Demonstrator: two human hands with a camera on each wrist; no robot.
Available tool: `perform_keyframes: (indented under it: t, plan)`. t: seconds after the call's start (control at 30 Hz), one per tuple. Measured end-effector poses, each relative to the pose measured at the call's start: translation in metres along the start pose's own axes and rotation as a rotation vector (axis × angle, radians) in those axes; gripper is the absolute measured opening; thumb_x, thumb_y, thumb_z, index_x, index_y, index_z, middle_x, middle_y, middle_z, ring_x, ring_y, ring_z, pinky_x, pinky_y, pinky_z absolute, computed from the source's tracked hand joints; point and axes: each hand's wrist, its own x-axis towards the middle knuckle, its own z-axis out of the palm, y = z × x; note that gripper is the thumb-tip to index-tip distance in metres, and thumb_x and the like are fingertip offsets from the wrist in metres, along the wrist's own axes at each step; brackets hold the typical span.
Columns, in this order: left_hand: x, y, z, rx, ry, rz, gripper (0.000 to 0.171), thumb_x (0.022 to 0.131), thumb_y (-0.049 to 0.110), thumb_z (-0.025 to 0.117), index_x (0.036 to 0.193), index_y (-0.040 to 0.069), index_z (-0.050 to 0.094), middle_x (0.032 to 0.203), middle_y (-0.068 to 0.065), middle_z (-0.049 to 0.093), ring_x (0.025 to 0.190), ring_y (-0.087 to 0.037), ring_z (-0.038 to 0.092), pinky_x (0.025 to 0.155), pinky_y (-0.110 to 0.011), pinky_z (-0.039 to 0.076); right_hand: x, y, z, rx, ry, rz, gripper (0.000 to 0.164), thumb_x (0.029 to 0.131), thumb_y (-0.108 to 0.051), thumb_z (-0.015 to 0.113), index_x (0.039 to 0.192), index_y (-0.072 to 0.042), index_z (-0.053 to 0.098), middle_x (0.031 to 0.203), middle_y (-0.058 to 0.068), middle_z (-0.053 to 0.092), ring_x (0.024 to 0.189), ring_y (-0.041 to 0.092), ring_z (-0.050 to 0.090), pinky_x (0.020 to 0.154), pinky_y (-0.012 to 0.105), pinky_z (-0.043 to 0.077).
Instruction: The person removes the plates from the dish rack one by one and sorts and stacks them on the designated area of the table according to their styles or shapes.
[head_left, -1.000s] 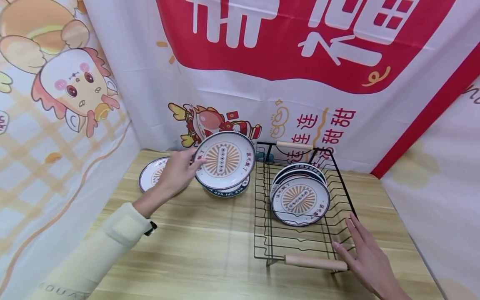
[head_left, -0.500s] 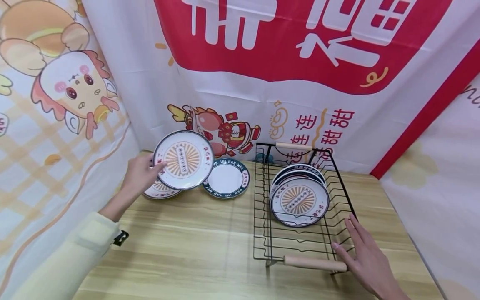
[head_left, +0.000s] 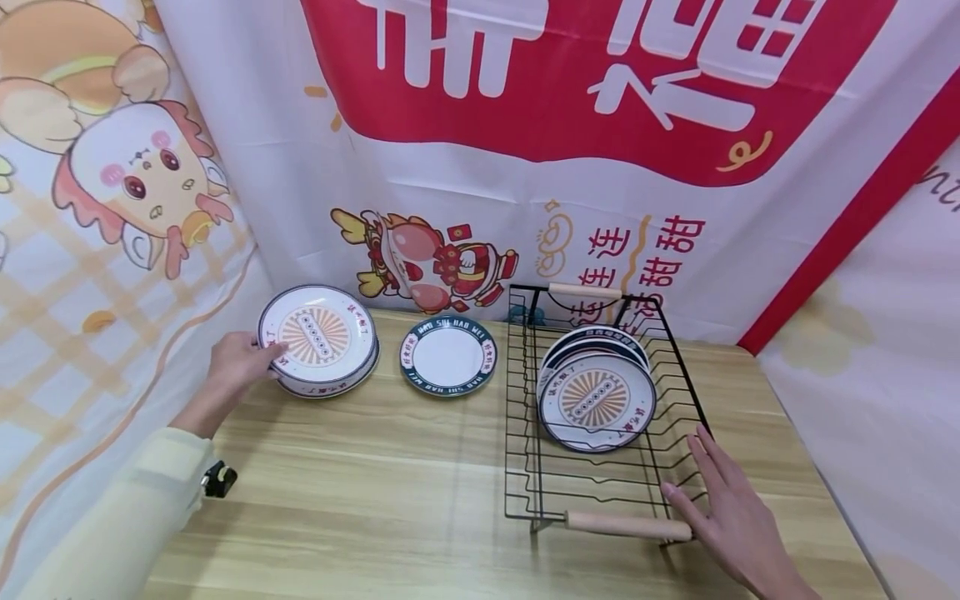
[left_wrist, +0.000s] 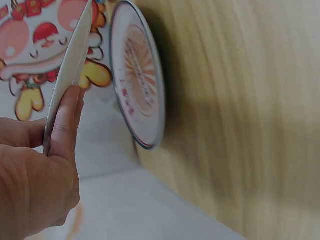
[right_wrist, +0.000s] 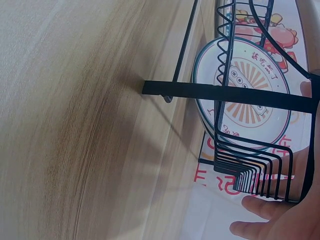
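Observation:
My left hand (head_left: 234, 373) pinches the left edge of a white plate (head_left: 317, 333) with an orange sunburst print and dark rim. In the left wrist view the held plate (left_wrist: 69, 67) appears edge-on, thumb on one face and fingers on the other. Below it, apart, a similar sunburst plate (left_wrist: 140, 80) lies on the table; the head view shows only its lower rim. My right hand (head_left: 738, 517) rests, fingers extended, at the near right corner of a black wire dish rack (head_left: 600, 481) with wooden handles. Several plates (head_left: 597, 402) lean in the rack, mostly hidden behind the front one.
A plate with a green lettered rim (head_left: 448, 357) lies flat between the left plates and the rack. The wooden table (head_left: 375, 508) meets a printed cloth backdrop (head_left: 450, 175) at the back and sides.
My left hand has carried the sunburst plate leftward and down, from over the green-rimmed plate to over the left plate. The right hand and rack stay put.

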Motion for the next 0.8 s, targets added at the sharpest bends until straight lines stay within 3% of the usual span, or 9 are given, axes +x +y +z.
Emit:
perform_keyframes:
  t: [0.27,0.8]
  plan:
    - [0.009,-0.023,-0.005,-0.027,-0.062,-0.098,0.031,0.103,0.021,0.065,0.102,-0.01,0.065,0.065,0.0,0.068,0.06,-0.016,0.067,0.05,-0.03,0.053,0.0,0.0,-0.001,0.009,-0.002,0.005,0.085,0.1,-0.048,0.069,0.161,0.001,0.037,0.173,0.017,0.027,0.144,0.053,0.04,0.091,0.078,0.047]
    - [0.013,-0.038,-0.002,-0.105,-0.142,-0.189,0.031,0.104,0.016,0.064,0.112,-0.014,0.06,0.072,-0.004,0.068,0.064,-0.015,0.07,0.056,-0.03,0.06,0.0,-0.002,-0.001,0.011,0.004,0.002,0.084,0.099,-0.044,0.071,0.161,0.002,0.038,0.173,0.017,0.027,0.143,0.053,0.041,0.092,0.077,0.047]
